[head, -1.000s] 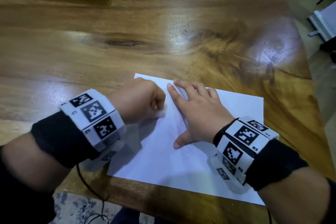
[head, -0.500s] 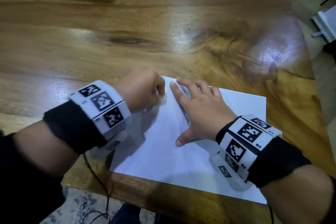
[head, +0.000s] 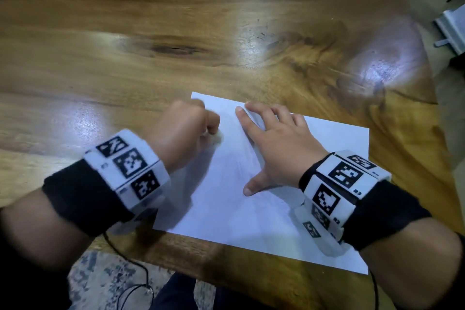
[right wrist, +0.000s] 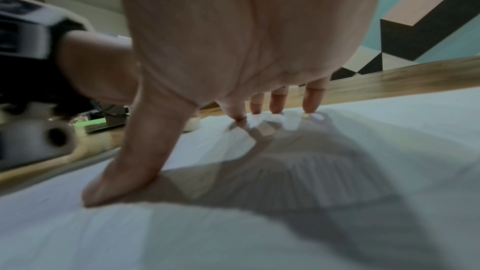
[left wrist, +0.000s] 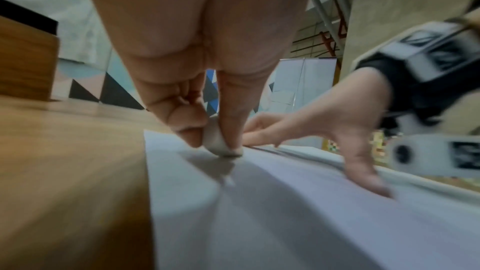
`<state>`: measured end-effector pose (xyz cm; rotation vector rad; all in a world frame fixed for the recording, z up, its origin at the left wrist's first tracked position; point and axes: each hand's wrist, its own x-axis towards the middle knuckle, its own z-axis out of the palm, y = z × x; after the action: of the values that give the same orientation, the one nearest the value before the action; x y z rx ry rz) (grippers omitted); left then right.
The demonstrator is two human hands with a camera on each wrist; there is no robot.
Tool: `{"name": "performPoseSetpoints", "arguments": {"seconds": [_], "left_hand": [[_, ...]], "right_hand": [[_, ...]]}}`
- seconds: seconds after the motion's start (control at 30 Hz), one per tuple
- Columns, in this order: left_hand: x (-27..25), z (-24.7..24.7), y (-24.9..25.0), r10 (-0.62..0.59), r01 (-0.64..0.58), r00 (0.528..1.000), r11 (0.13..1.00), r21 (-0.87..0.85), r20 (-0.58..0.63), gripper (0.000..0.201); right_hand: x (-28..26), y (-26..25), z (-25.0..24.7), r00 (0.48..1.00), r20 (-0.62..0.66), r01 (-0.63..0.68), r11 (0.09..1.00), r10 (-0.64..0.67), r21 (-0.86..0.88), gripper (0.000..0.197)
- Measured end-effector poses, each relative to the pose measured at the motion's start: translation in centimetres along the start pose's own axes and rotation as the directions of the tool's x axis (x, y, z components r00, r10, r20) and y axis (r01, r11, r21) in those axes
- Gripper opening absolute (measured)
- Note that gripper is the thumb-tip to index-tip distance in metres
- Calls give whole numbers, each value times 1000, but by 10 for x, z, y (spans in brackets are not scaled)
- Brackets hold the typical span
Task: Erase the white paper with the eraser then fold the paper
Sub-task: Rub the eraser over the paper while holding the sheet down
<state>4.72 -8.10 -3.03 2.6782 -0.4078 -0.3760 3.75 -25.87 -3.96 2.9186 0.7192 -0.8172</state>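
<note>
The paper [head: 226, 209] lies flat on the counter [head: 125, 70], near its front edge and turned a little askew. The left hand [head: 183, 131] is curled over the sheet's far left part, its fingers [left wrist: 231, 114] clamped on a small white eraser [left wrist: 217, 143] whose lower tip touches the sheet. The right hand [head: 279, 146] rests beside it with its fingers [right wrist: 314, 98] straight and spread, tips and thumb pressed down to pin the sheet.

The erasing step looks to be in hand; the paper shows no fold. Faint marks may run down the sheet between the 2 hands, though the head view is too soft to be sure.

The paper is light, thin and limp, and on this glossy counter it will likely slide or buckle under the rubbing unless held; the right wrist view shows it rippling slightly under the palm. Pinning it close to the eraser, as the spread hand does, seems the safe hold. Hard strokes toward a free edge could crease or tear it. For folding, 1 edge or corner should be lifted and laid over onto the opposite one, then pressed flat. The eraser is small and soft-looking, so a pinch near its tip suits it.
</note>
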Motion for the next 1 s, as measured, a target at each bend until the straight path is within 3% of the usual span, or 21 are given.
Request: {"name": "performPoseSetpoints", "arguments": {"seconds": [0.07,0.13,0.17,0.27,0.33,0.43,0.5,0.53,0.7,0.77,0.83,0.9,1.0], "left_hand": [[-16,0,-1,39,-36,989,999,-23,140,18],[-18,-3,-1,0,6,966,1000,-24,259,14],[-13,-4,-1,-20,26,970,999,-19,244,12],[9,-1,4,-38,39,999,999,-14,24,13],[8,7,4,6,-6,1000,1000,5,-26,10],[-18,14,1,126,-122,987,992,-45,101,6],[-28,12,0,112,-90,965,991,-98,238,8],[-25,9,1,95,-76,963,993,-87,251,8],[7,7,1,13,-14,1000,997,-79,-11,13],[-7,13,-1,83,-81,996,994,-73,22,9],[-27,16,1,157,-144,979,985,-100,130,13],[-28,11,2,138,-113,963,986,-121,231,9],[-1,5,5,57,-52,992,998,-40,111,14]], "right_hand": [[0,0,0,1000,-6,-2,1000,2,1,136],[0,0,1,1000,-6,-1,1000,1,1,136],[0,0,1,1000,-6,-1,1000,1,1,136],[-1,0,1,1000,-5,-1,1000,1,0,136],[-1,-1,1,1000,-3,-2,1000,2,4,136],[-1,-1,0,1000,0,-6,1000,6,-2,136],[-1,-1,-1,1000,4,-6,1000,6,-7,136],[-1,-1,-1,1000,5,-6,1000,6,-6,135],[-1,-2,-1,1000,4,-5,1000,6,-9,135],[-1,-2,0,1000,4,-5,1000,5,-5,135],[-1,-1,0,1000,5,-5,1000,5,-3,136],[-1,-1,1,1000,6,-6,1000,6,-6,136],[-1,-1,1,1000,7,-5,1000,5,-10,136]]}}
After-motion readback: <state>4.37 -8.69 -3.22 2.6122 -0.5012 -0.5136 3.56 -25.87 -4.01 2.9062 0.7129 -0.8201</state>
